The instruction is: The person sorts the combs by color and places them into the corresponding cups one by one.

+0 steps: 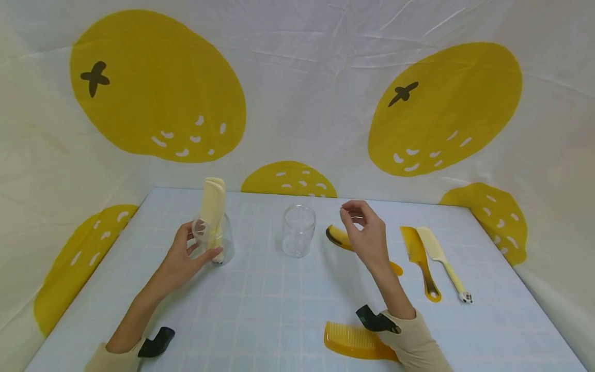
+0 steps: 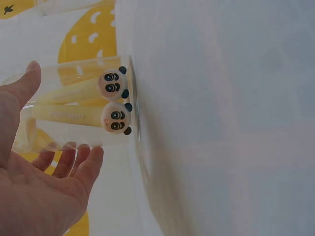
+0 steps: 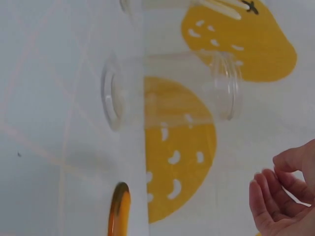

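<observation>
On the left of the table my left hand (image 1: 182, 266) holds a clear glass jar (image 1: 228, 242), thumb on one side and fingers on the other. Two cream combs stand in it, teeth end up (image 1: 213, 202), their panda-head handle ends (image 2: 114, 84) down near the bottom. My right hand (image 1: 369, 238) hovers right of centre with loosely curled fingers and nothing in them. Below it lies a curved amber comb (image 1: 338, 236), dark along one edge and partly hidden by the hand and wrist. Between the hands stands a second clear glass jar (image 1: 299, 232), with nothing in it.
To the right lie an amber handled comb (image 1: 420, 261) and a cream comb with a panda-head end (image 1: 437, 250). A wide amber comb (image 1: 355, 342) is near the front, partly under the right sleeve (image 1: 413, 336). Behind the table hangs a fruit-print cloth (image 1: 302, 93).
</observation>
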